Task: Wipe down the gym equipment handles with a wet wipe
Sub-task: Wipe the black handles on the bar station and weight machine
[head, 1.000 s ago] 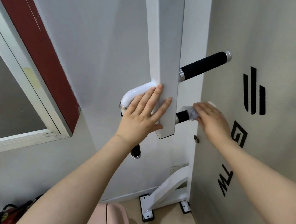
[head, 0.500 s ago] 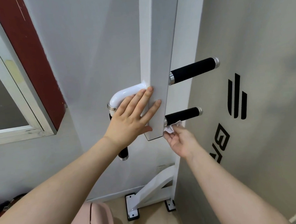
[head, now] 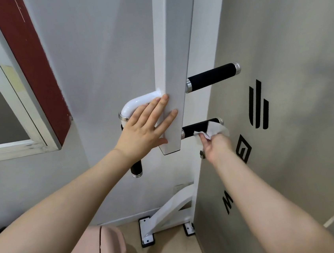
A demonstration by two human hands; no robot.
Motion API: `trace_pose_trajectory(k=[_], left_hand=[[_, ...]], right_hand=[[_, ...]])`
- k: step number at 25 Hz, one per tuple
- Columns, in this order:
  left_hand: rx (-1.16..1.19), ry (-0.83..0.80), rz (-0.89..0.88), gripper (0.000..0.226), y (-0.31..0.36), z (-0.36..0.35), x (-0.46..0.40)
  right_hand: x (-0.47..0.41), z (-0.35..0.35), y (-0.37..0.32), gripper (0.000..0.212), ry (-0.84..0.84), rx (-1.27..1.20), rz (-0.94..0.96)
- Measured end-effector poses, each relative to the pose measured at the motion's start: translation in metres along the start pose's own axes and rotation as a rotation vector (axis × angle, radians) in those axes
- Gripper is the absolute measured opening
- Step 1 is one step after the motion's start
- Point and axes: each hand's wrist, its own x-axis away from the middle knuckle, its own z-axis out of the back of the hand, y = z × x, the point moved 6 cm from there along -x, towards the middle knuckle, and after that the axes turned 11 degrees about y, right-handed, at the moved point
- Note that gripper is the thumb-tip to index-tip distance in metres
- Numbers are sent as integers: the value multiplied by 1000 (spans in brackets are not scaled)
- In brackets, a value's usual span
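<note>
The right hand (head: 215,145) pinches a crumpled white wet wipe (head: 214,130) against the lower black foam handle (head: 195,128) (near its capped end); the left hand (head: 143,128), fingers spread, rests flat on the white metal post (head: 174,63).

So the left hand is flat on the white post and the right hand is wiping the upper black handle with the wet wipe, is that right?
Not quite. In the head view the right hand presses the wet wipe against the lower black handle, not the upper black handle, which is untouched. The left hand does lie flat on the white post.
</note>
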Motion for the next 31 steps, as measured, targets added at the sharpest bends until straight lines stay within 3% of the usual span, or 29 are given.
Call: trace_pose_trajectory(k=[3,6,8,12,17,20,21,22,24,26,31], left_hand=[[15,0,16,91,1,1,1],[70,25,64,81,0,2,3],[102,54,81,68,0,6,-2],[185,120,118,44,-6,18,-39],[142,182,96,52,-33,39,-93],[201,175,119,59,-31,44,-93],[240,162,148,62,-30,45,-92],[287,146,186,67,-31,46,-92],[368,109,259,85,-33,49,-94],[390,76,262,92,-32,50,-95],[381,56,246,87,-33,45,-93]], right_hand=[[27,4,7,39,96,441,502],[40,2,26,47,-120,877,899],[42,-1,25,36,-240,957,910],[52,-4,-40,30,4,491,706],[75,-2,-120,36,92,443,1109],[69,15,-129,35,171,341,1031],[76,11,-133,34,161,350,1096],[90,-1,-136,35,93,430,1244],[119,-37,-127,33,-208,718,1572],[124,-53,-125,35,-390,943,1692],[110,-52,-143,53,-149,1143,1706]])
